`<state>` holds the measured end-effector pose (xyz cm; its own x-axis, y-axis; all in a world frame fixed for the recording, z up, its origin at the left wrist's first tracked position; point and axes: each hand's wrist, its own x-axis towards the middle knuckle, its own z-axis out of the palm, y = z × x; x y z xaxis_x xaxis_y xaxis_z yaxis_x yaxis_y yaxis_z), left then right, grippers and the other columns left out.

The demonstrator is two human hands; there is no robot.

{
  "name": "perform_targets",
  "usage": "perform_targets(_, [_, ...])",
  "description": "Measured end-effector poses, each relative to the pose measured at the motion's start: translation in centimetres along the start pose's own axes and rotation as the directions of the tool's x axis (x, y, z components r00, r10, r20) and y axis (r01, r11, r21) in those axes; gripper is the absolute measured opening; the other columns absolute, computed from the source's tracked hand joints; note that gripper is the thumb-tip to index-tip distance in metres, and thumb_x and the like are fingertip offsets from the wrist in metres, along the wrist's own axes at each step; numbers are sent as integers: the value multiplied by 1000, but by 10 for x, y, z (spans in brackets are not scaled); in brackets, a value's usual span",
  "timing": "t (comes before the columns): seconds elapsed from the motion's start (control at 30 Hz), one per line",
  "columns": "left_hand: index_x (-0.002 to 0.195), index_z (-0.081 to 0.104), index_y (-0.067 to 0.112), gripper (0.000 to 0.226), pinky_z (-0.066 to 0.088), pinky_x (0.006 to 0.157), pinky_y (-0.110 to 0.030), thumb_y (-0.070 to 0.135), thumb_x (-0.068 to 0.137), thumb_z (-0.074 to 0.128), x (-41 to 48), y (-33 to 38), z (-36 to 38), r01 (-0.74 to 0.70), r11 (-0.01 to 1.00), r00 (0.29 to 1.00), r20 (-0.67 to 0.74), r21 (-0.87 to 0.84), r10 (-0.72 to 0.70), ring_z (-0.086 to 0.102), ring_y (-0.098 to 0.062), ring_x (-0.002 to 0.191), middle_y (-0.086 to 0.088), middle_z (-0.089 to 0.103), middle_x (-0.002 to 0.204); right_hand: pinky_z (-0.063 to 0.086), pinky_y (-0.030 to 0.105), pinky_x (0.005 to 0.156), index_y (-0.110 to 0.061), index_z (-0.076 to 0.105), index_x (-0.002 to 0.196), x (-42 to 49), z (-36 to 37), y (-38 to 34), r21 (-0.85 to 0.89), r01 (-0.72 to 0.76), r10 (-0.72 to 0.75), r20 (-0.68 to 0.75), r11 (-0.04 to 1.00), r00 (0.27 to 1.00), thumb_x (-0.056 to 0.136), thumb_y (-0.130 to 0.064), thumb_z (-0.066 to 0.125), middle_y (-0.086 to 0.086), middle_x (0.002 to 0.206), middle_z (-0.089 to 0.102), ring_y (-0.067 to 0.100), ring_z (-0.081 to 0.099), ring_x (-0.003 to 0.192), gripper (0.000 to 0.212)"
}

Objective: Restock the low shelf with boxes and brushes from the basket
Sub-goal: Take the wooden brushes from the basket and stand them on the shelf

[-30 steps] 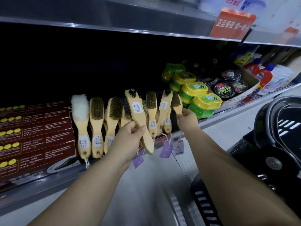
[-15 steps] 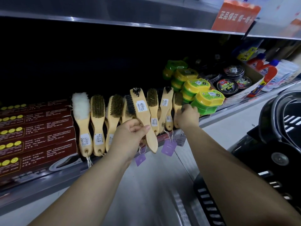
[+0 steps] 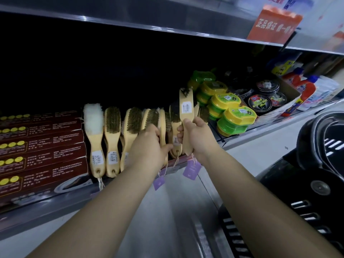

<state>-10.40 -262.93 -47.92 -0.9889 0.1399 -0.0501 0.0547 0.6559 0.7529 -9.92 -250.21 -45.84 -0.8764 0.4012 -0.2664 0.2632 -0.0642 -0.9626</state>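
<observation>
A row of wooden-handled brushes point(image 3: 112, 138) stands along the front of the low shelf point(image 3: 46, 203), with a white fluffy brush point(image 3: 93, 118) at its left end. To their left lie stacked dark red boxes point(image 3: 42, 146). My right hand point(image 3: 199, 140) grips a long flat wooden brush point(image 3: 186, 110) by its handle, holding it upright over the right end of the row. My left hand point(image 3: 149, 148) is just beside it, fingers curled round the handle of a brush in the row point(image 3: 162, 125). Purple tags point(image 3: 191, 169) dangle below both hands.
Green and yellow tubs point(image 3: 236, 116) are stacked right of the brushes, then round black tins point(image 3: 258, 103) in a carton and bottles point(image 3: 307, 90). A black basket point(image 3: 325, 164) sits at the right. An orange sign point(image 3: 273, 25) hangs from the upper shelf.
The long flat brush has gone from my left hand to my right, which left the rightmost brushes. My left hand now grips a brush in the row.
</observation>
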Motion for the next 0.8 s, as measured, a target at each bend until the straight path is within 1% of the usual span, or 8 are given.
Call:
perform_targets(0.17, [94, 55, 16, 33, 42, 65, -27, 37, 76, 74, -5, -12, 6, -21, 999, 1000, 8, 42, 20, 55, -15, 81, 4, 61, 87, 48, 28, 60, -6, 52, 107, 0, 0, 21, -37, -123, 124, 27, 992, 992, 99, -14, 44, 3, 73, 61, 17, 55, 63, 14])
perform_targets(0.3, [91, 64, 16, 21, 36, 59, -21, 27, 77, 75, -1, -16, 2, -89, 996, 987, -139, -26, 84, 55, -12, 77, 9, 55, 80, 52, 40, 70, -8, 52, 109, 4, 7, 31, -289, -53, 51, -13, 956, 999, 84, -14, 65, 8, 83, 61, 22, 57, 72, 30])
perform_targets(0.4, [101, 63, 13, 26, 38, 68, -24, 14, 78, 73, 4, -25, -5, -138, 990, 966, -218, 34, 142, 54, -17, 84, 3, 50, 96, 47, 34, 58, -16, 51, 90, 7, 16, 31, -371, 7, -3, 10, 928, 1000, 73, -18, 77, 3, 73, 59, 19, 54, 62, 31])
perform_targets(0.47, [110, 59, 12, 35, 43, 72, -32, 13, 78, 73, 6, -28, -8, -153, 981, 968, -183, 115, 173, 56, -24, 89, -5, 52, 109, 47, 31, 55, -15, 51, 92, 7, 24, 31, -441, 10, -8, 7, 898, 1000, 69, -21, 80, 5, 77, 63, 19, 59, 65, 37])
perform_targets(0.53, [117, 52, 12, 43, 47, 73, -38, 13, 79, 72, 7, -27, -9, -168, 966, 969, -148, 195, 198, 58, -29, 90, -8, 52, 117, 55, 35, 65, -11, 52, 101, 8, 31, 33, -513, 16, -23, -7, 858, 1000, 67, -21, 78, 9, 88, 66, 24, 64, 77, 44])
perform_targets(0.6, [121, 46, 13, 46, 46, 68, -40, 11, 81, 69, 8, -27, -10, -185, 954, 965, -137, 235, 221, 59, -31, 88, -10, 51, 120, 55, 32, 64, -11, 55, 97, 8, 33, 32, -462, 10, -22, -20, 887, 1000, 67, -14, 76, 8, 86, 65, 23, 63, 74, 36])
perform_targets(0.7, [121, 44, 14, 45, 37, 58, -34, 7, 83, 65, 10, -31, -13, -176, 950, 960, -170, 259, 224, 53, -30, 78, -12, 47, 123, 43, 16, 44, -10, 58, 80, 6, 28, 24, -294, -39, 41, 0, 955, 999, 70, -4, 75, 3, 63, 57, 10, 52, 47, 21])
perform_targets(0.8, [121, 48, 15, 45, 33, 57, -30, 4, 81, 66, 12, -40, -15, -207, 932, 933, -227, 297, 279, 46, -25, 80, -13, 43, 119, 43, 24, 50, -6, 59, 80, 6, 23, 20, -276, -81, 99, 53, 958, 994, 70, -8, 80, 4, 58, 53, 13, 46, 48, 24])
